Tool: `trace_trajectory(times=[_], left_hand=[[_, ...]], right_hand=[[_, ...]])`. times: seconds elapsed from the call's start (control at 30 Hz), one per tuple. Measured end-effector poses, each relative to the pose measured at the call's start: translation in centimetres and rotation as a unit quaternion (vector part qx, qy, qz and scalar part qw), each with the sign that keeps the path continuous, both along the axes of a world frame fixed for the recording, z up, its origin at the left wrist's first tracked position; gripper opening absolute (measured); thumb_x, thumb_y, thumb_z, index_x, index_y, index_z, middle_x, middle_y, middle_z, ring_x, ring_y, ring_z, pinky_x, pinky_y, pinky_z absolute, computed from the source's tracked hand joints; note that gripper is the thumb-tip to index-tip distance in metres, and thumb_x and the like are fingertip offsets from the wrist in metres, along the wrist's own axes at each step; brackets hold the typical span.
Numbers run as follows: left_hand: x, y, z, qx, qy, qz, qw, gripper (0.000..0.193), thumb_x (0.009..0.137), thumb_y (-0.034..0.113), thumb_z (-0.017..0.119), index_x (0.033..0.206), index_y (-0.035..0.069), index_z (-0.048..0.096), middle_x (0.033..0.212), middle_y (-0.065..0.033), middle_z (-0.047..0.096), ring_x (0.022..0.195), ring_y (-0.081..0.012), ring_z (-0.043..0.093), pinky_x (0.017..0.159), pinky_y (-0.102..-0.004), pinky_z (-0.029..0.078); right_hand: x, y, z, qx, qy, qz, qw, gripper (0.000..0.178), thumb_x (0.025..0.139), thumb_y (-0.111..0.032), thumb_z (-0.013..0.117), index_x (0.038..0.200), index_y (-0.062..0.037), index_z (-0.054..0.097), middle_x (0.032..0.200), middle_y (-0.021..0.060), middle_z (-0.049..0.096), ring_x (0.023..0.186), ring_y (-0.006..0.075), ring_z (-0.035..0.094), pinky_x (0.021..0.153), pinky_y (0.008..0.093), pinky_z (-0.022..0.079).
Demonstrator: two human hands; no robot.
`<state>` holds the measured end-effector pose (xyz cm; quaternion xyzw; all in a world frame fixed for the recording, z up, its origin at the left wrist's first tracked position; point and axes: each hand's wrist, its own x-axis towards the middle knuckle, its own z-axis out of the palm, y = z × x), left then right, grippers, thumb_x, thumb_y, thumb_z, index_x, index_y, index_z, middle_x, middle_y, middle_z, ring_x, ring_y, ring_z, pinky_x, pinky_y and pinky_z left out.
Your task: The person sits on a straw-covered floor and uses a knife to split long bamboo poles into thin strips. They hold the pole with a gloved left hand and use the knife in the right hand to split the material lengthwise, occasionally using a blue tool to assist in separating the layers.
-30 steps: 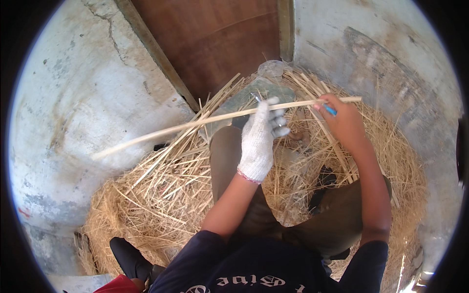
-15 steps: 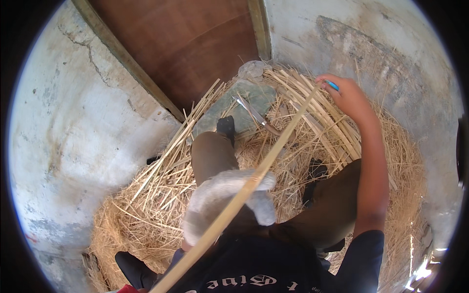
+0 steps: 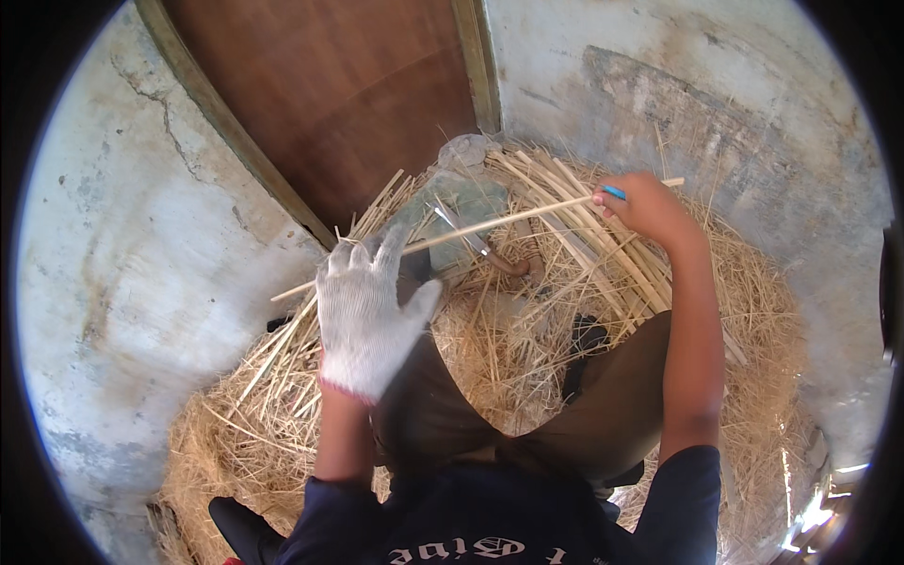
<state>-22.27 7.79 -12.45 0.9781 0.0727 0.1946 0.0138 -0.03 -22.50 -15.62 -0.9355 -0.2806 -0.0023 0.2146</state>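
Note:
A thin, pale bamboo strip (image 3: 499,221) lies across in front of me, its right end a little higher than its left. My right hand (image 3: 640,207), bare, pinches it near the right end; a small blue piece (image 3: 614,192) shows at those fingers. My left hand (image 3: 363,315), in a white knitted glove, is over the strip's left part with fingers stretched and thumb apart. The strip runs behind the gloved fingers; whether they touch it I cannot tell. Beyond the strip's middle, a knife (image 3: 461,231) with a curved brown handle leans by a flat greenish stone (image 3: 480,200).
Bamboo strips (image 3: 603,250) lie piled at the right, with more at the left. Shavings (image 3: 226,424) cover the floor round my legs. A brown door (image 3: 330,85) stands ahead between worn plaster walls (image 3: 697,104). A rounded stone (image 3: 463,151) sits near the door frame.
The strip has swung from a steep slant running toward me to nearly crosswise. My gloved left hand has risen from my lap to the strip and spread its fingers. My right hand keeps its hold.

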Motion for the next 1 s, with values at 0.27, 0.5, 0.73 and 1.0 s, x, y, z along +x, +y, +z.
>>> trace_trajectory(times=[0.27,0.5,0.73,1.0], left_hand=[[2.2,4.1,-3.9,0.085,-0.008,-0.069,0.994,0.057,0.086,0.034,0.073,0.135,0.009,0.061,0.127,-0.0169,0.063,0.122,-0.0365,0.056,0.106,-0.049,0.044],[3.6,5.7,-2.3,-0.147,0.122,-0.136,0.972,0.043,0.102,0.038,0.058,0.119,0.0,0.068,0.088,-0.0217,0.066,0.085,-0.0326,0.068,0.081,-0.0415,0.053],[4.4,-0.2,-0.4,-0.637,0.254,-0.176,0.706,0.019,0.105,0.021,0.057,0.11,0.005,0.066,0.069,0.0045,0.045,0.054,-0.0041,0.037,0.048,-0.0218,0.028],[7.8,-1.2,-4.3,-0.83,0.202,-0.216,0.472,0.019,0.105,0.021,0.05,0.104,0.006,0.061,0.067,0.0046,0.044,0.047,-0.0049,0.035,0.039,-0.0212,0.027]], right_hand=[[0.9,-1.0,1.6,0.091,0.099,0.027,0.991,0.029,0.102,-0.028,0.062,0.102,-0.0011,0.073,0.081,0.0046,0.075,0.082,0.0145,0.076,0.066,0.0323,0.051],[0.3,-0.1,2.3,0.176,0.011,-0.013,0.984,0.035,0.105,-0.037,0.058,0.118,-0.008,0.073,0.081,-0.0002,0.071,0.057,0.0072,0.056,0.057,0.026,0.045],[-0.3,5.3,0.1,0.432,-0.291,-0.128,0.844,0.027,0.102,-0.027,0.058,0.123,-0.0136,0.069,0.08,0.0017,0.072,0.056,0.0071,0.058,0.052,0.0319,0.048],[-2.4,11.0,-2.7,0.177,-0.338,0.004,0.924,0.015,0.088,-0.024,0.073,0.086,-0.0102,0.068,0.058,0.009,0.059,0.049,0.026,0.062,0.046,0.0391,0.044]])
